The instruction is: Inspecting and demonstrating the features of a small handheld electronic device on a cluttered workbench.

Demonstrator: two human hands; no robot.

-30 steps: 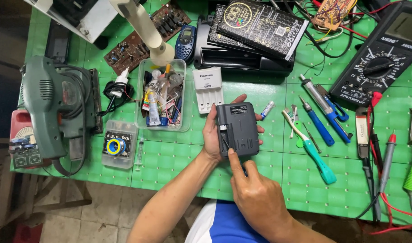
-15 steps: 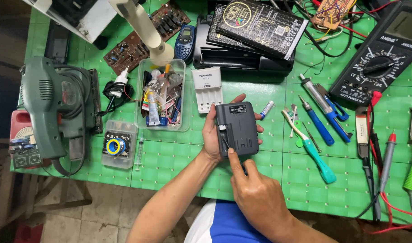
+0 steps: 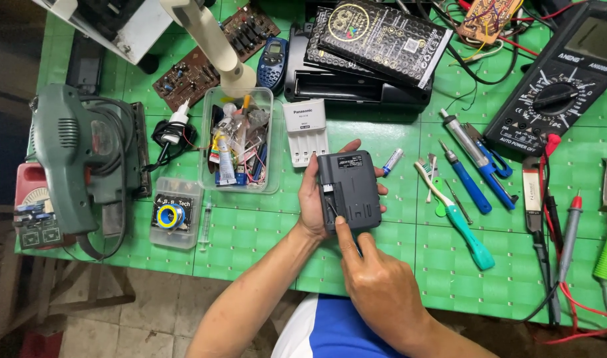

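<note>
Head view shows left hand (image 3: 315,199) with its grip closed around dark grey box (image 3: 348,190), right hand (image 3: 376,282) fingertip pressing its lower edge, casing not yet opened

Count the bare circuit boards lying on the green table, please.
3: two brown circuit boards at top left near the white lamp arm, one small board at top right. Others may be hidden.

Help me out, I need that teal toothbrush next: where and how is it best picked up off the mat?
Probably by the thick teal handle of the toothbrush, pinched across its width from above. It lies flat and slanted on the green mat, bristle head toward the screwdrivers, so the lower right handle end has the most free space.
</note>
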